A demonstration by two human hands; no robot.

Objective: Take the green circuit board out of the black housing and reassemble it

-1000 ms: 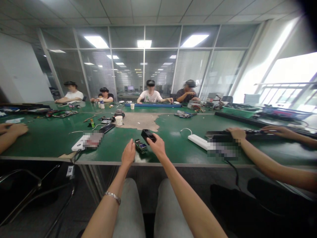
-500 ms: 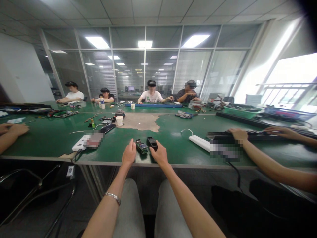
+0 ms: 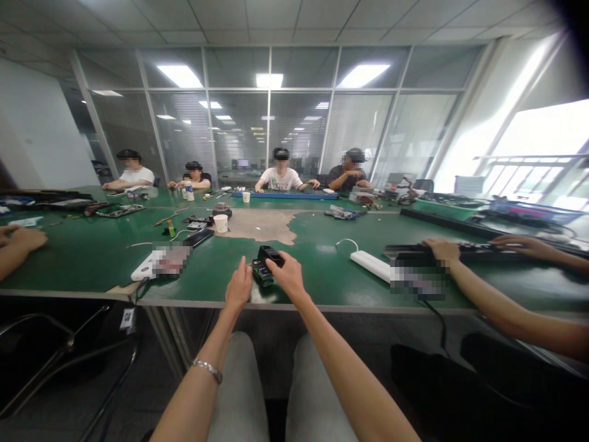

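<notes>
My right hand [image 3: 289, 274] grips a black plastic casing [image 3: 270, 253] with openings in its face, holding it over a green circuit board [image 3: 263, 275]. The casing covers the upper right part of the board; whether the two touch I cannot tell. To the left of the board is my left hand [image 3: 239, 284], fingers stretched out along its edge and holding nothing visible. The board rests on the green table [image 3: 317, 285] close to the front edge.
A white power strip [image 3: 373, 267] lies to the right and another [image 3: 143, 265] to the left. A paper cup [image 3: 221, 223] stands beyond my hands. At right, a co-worker's hand [image 3: 442, 250] is on a long black part [image 3: 405, 253]. Several people sit across the table.
My right hand has carried the black casing left, from beside the circuit board to over it. My left hand has hardly moved.
</notes>
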